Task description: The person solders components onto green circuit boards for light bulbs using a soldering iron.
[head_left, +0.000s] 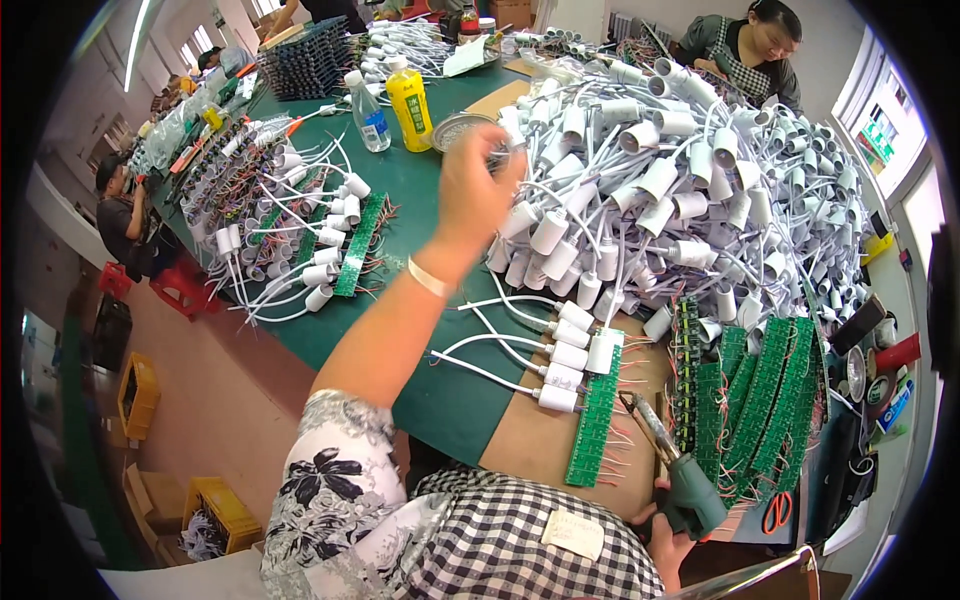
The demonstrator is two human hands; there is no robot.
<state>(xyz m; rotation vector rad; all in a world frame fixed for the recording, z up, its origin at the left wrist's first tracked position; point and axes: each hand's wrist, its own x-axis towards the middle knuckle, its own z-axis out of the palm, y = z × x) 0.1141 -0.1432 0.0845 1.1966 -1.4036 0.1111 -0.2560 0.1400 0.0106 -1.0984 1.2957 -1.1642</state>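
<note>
My left hand (478, 190) is raised at the near-left side of a large heap of white lamp sockets with cables (650, 180). Its fingers are curled and slightly blurred, and whatever they pinch is hidden. Just behind it lies a round metal dish (455, 130). Low on the right, my right hand (663, 540) grips the dark green handle of a soldering gun (690, 495), whose tip points up-left. Beside that tip lies a green circuit board strip (597, 420) with thin red wires. Several white sockets (565, 370) rest along its left edge, with one on its upper end.
More green board strips (765, 410) lie to the right, near orange-handled scissors (777, 512). Boards with wired sockets (335, 235) cover the left side. A yellow bottle (409, 103) and a clear bottle (368, 112) stand behind. A co-worker (750, 50) sits beyond the heap.
</note>
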